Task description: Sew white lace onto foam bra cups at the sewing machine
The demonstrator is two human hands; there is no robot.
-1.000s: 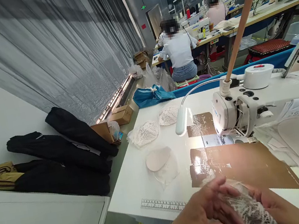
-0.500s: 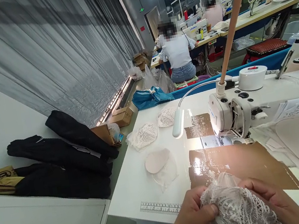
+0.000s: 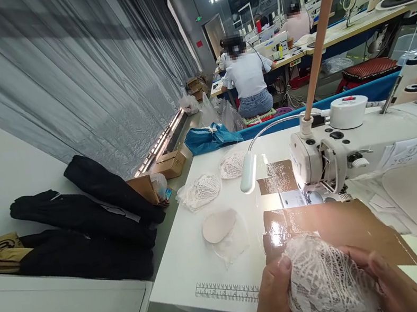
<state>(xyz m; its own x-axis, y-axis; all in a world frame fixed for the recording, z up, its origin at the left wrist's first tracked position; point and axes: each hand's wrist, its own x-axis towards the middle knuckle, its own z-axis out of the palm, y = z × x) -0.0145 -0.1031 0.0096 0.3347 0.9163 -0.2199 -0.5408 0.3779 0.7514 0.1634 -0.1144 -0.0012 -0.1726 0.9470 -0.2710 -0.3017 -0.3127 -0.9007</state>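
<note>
Both hands, the left hand (image 3: 272,298) and right hand (image 3: 392,282), are clamping a rounded lace piece (image 3: 325,283) between them, cupping it above the bench (image 3: 195,266) near the sewing machine (image 3: 325,157).

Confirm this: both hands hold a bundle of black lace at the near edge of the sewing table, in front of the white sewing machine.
Not quite. The lace bundle is white, not black, as the head view shows. The left hand and right hand do hold it at the sewing table edge, before the white sewing machine.
</note>
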